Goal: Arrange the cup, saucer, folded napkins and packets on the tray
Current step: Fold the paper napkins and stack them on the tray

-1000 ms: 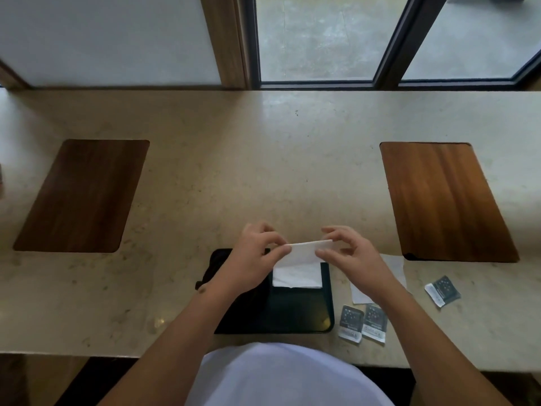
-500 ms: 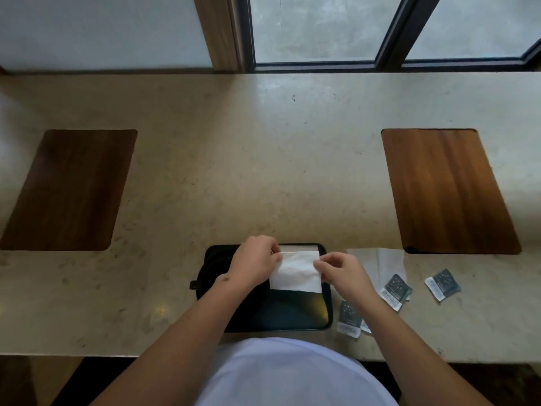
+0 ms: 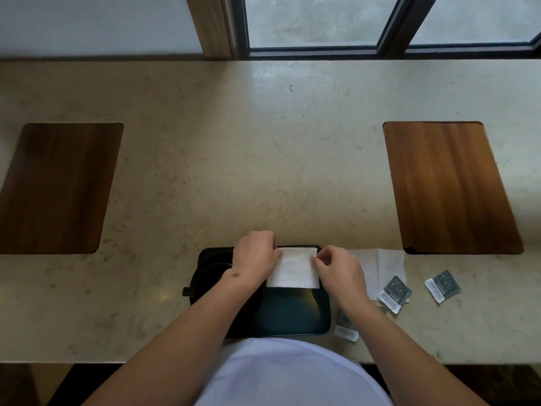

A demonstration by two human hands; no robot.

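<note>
The folded napkin [image 3: 292, 269] lies at the far end of the black tray [image 3: 292, 317]. The left hand [image 3: 255, 256] and the right hand [image 3: 339, 269] each pinch one side edge. It looks thin, light and soft, so holding both edges should keep it flat.

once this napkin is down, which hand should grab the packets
Right. The right hand sits nearest the packets, which lie on the counter right of the tray; the left hand would have to cross over the napkin.

Packets [image 3: 394, 293] carry print, too blurred to read.
</note>
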